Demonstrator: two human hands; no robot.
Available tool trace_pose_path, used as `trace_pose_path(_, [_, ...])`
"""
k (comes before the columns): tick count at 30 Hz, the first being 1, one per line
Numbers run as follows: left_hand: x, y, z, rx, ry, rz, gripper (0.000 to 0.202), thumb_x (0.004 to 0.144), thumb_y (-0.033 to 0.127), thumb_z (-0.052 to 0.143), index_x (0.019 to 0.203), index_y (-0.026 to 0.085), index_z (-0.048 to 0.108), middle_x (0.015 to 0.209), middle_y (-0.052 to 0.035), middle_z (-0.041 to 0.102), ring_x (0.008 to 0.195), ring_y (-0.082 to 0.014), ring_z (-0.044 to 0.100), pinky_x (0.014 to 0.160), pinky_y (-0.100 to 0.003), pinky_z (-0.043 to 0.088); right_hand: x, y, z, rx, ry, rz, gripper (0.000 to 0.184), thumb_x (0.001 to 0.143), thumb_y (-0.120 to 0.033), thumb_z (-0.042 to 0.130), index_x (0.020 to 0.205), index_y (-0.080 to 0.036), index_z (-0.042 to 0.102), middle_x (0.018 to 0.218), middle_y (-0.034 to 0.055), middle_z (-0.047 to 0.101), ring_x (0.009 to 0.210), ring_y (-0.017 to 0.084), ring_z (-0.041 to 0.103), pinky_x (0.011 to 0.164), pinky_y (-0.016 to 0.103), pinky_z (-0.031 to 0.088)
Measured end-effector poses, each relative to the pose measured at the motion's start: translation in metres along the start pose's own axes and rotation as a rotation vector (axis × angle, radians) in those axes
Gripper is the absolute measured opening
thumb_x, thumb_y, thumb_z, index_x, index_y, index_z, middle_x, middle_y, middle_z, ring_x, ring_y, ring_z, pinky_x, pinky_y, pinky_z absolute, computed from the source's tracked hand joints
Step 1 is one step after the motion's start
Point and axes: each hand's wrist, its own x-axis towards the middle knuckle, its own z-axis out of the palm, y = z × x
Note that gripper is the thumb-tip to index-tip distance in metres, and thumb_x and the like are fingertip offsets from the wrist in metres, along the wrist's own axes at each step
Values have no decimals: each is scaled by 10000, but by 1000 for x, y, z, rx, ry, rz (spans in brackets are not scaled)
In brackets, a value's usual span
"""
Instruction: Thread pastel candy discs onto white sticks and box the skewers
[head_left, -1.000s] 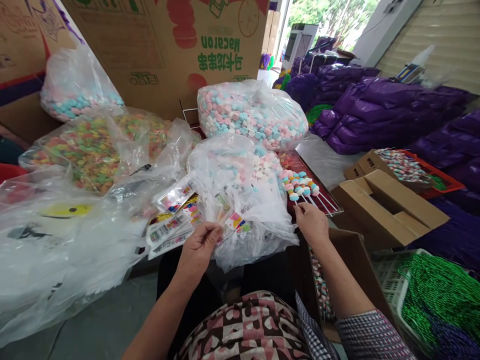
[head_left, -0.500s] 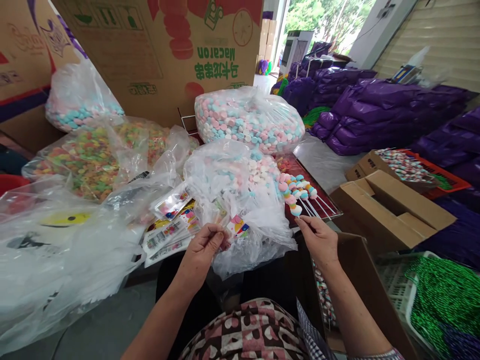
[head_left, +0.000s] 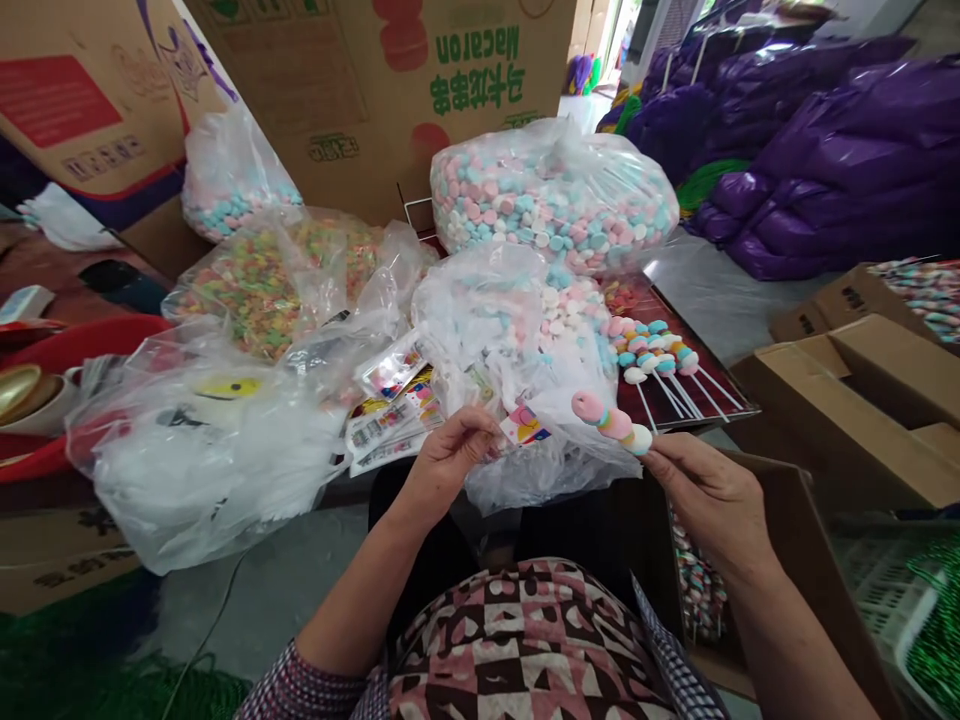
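My right hand [head_left: 709,490] pinches a marshmallow skewer [head_left: 613,424] by its stick, just below a white marshmallow. Its pink, white and orange sweets point up and to the left. My left hand [head_left: 457,455] is closed in a pinch on a clear packaging bag [head_left: 526,424] with a colourful print. The tip of the skewer is apart from that bag, a short way to its right. Behind my right hand, several finished marshmallow skewers [head_left: 660,350] lie on the dark red tabletop [head_left: 694,325]. Loose marshmallows [head_left: 566,310] spill from a crumpled plastic bag [head_left: 480,290] in front of me.
A big bag of marshmallows [head_left: 555,200] stands at the back, with a bag of gummy sweets [head_left: 277,280] to its left. Flat printed packets [head_left: 394,425] lie left of centre. Open cardboard boxes [head_left: 862,400] stand at the right, and a large carton [head_left: 375,120] behind.
My right hand has brought the skewer away from the pile and tilted it leftward, toward the packaging bag. My left hand keeps its pinch. The view has turned left and down.
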Motion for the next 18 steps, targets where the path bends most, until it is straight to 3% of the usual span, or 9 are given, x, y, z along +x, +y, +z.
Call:
trace_pose_path(10, [-1, 10, -12, 317, -58, 189, 92, 920, 280, 623, 908, 215, 688, 965, -40, 660, 939, -150, 617, 840, -282, 491, -1, 5, -3, -126, -71, -161, 124, 906, -271, 640, 910, -260, 763, 826, 17, 747, 736, 180, 704, 707, 297, 571])
trace_pose_path(18, [0, 14, -19, 563, -95, 325, 102, 939, 245, 587, 926, 215, 683, 984, -45, 649, 953, -145, 624, 865, -293, 497, 3, 1, -14, -180, -118, -194, 119, 900, -291, 644, 903, -256, 757, 859, 30, 742, 772, 190, 696, 736, 319, 565])
